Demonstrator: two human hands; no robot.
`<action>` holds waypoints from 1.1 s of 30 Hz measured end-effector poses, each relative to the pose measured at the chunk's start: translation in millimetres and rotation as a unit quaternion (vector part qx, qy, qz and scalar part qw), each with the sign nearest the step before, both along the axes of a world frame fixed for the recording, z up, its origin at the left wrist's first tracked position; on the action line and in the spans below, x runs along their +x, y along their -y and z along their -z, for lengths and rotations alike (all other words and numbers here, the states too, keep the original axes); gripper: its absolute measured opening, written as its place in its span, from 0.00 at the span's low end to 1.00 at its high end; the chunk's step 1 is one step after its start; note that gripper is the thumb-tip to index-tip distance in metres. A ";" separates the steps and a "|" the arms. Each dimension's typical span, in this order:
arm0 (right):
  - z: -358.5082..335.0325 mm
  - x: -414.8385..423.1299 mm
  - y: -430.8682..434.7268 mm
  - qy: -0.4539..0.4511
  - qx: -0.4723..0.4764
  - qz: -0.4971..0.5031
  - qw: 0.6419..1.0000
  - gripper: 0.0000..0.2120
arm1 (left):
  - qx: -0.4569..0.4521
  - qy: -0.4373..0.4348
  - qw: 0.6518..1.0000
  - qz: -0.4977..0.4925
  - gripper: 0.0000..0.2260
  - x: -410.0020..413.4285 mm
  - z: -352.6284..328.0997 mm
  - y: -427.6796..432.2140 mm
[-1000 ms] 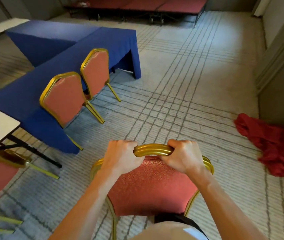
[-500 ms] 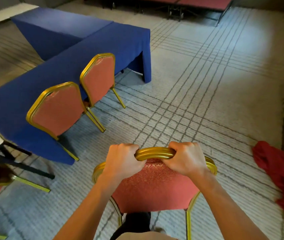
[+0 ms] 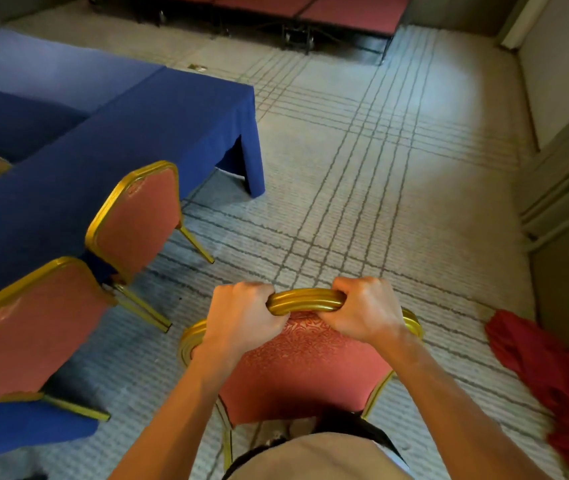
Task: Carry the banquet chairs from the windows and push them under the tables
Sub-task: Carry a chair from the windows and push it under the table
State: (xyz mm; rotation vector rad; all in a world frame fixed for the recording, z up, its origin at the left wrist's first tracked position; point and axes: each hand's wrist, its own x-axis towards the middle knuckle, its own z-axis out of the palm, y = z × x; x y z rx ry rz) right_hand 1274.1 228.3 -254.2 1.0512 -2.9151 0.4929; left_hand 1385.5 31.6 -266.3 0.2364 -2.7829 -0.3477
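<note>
Carpeted banquet hall [image 3: 397, 174]. Two chairs [image 3: 137, 220] already tucked at blue-draped table [image 3: 144, 126]. Third banquet chair [image 3: 307, 372] mid-carry; left hand [image 3: 241, 317], right hand [image 3: 362, 310] both curled round gilt top rail [image 3: 305, 301]. Placement pending.

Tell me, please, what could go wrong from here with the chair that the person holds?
The left hand and the right hand grip only the top rail of the held chair, so it may swing into the splayed legs of the nearest parked chair.
The red cloth heaped on the carpet at the right could catch a foot.
The blue tablecloth hangs low; chair legs may snag it.
</note>
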 end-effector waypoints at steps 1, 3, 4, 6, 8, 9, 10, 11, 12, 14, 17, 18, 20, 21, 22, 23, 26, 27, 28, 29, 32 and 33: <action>0.2 -18.2 10.5 -0.009 -0.011 0.000 1.000 0.21 | -0.003 -0.004 1.000 0.001 0.17 -18.7 -0.7 10.0; 1.4 -50.8 29.9 -0.018 -0.028 -0.010 0.999 0.21 | -0.006 -0.007 1.000 0.001 0.16 -48.9 -2.3 29.7; 2.8 -67.3 42.2 -0.019 -0.034 -0.017 0.999 0.21 | -0.006 -0.006 1.000 -0.003 0.16 -63.2 -2.8 41.2; 5.6 -103.9 68.1 -0.021 -0.029 -0.032 0.999 0.21 | -0.010 -0.012 1.000 -0.012 0.18 -97.0 -0.9 65.4; 7.8 -144.7 91.8 -0.010 -0.021 -0.044 0.999 0.20 | -0.010 -0.014 1.000 -0.021 0.20 -133.1 1.3 88.1; 9.6 -166.4 104.4 -0.011 -0.024 -0.051 0.998 0.20 | -0.011 -0.016 0.999 -0.027 0.19 -152.3 3.6 99.7; 12.3 -188.6 116.7 -0.014 -0.031 -0.061 0.998 0.20 | -0.013 -0.018 0.999 -0.031 0.19 -171.9 5.8 110.7; 14.9 -210.1 127.9 -0.010 -0.037 -0.072 0.997 0.20 | -0.013 -0.015 0.999 -0.033 0.18 -190.9 7.1 120.9; 16.5 -229.7 137.7 -0.003 -0.036 -0.078 0.996 0.21 | -0.014 -0.011 0.999 -0.041 0.19 -208.2 9.0 129.7; 18.1 -272.2 160.3 0.008 -0.022 -0.086 0.996 0.22 | -0.021 -0.001 0.998 -0.062 0.20 -245.6 13.1 149.1; 13.1 -326.4 191.6 0.006 0.005 -0.114 0.993 0.24 | -0.019 0.006 0.995 -0.097 0.18 -287.1 11.6 172.0; 11.4 -342.6 202.5 0.002 0.008 -0.130 0.992 0.24 | -0.016 0.007 0.994 -0.110 0.18 -299.1 10.0 179.4; 6.3 -368.2 222.4 -0.016 -0.007 -0.156 0.988 0.24 | -0.009 0.006 0.991 -0.133 0.17 -318.4 4.9 192.0; 4.2 -382.9 234.7 -0.020 -0.017 -0.166 0.986 0.24 | -0.009 0.003 0.989 -0.145 0.17 -329.4 2.7 200.1; 1.7 -396.6 246.4 -0.016 -0.027 -0.171 0.985 0.25 | -0.013 0.001 0.987 -0.158 0.17 -339.7 -0.4 207.8; 0.1 -411.9 259.7 -0.014 -0.038 -0.176 0.984 0.25 | -0.013 -0.001 0.985 -0.170 0.17 -352.0 -3.7 218.2; -1.1 -452.5 301.6 -0.023 -0.046 -0.194 0.980 0.25 | 0.004 -0.004 0.981 -0.195 0.16 -385.4 -4.3 252.0; 1.2 -465.5 317.2 -0.035 -0.049 -0.206 0.977 0.24 | 0.008 -0.005 0.979 -0.203 0.16 -395.7 -1.5 263.9; 4.4 -477.6 331.7 -0.044 -0.055 -0.216 0.974 0.24 | 0.011 -0.005 0.977 -0.213 0.16 -405.8 0.8 275.2; 7.2 -490.3 347.1 -0.050 -0.063 -0.225 0.971 0.23 | 0.013 -0.006 0.974 -0.225 0.16 -416.9 3.4 286.9; 16.2 -527.8 398.3 -0.060 -0.077 -0.250 0.963 0.22 | 0.016 -0.006 0.962 -0.272 0.16 -447.3 12.6 323.9; 16.1 -536.7 411.8 -0.062 -0.080 -0.257 0.961 0.21 | 0.019 -0.001 0.959 -0.284 0.15 -455.0 13.2 333.6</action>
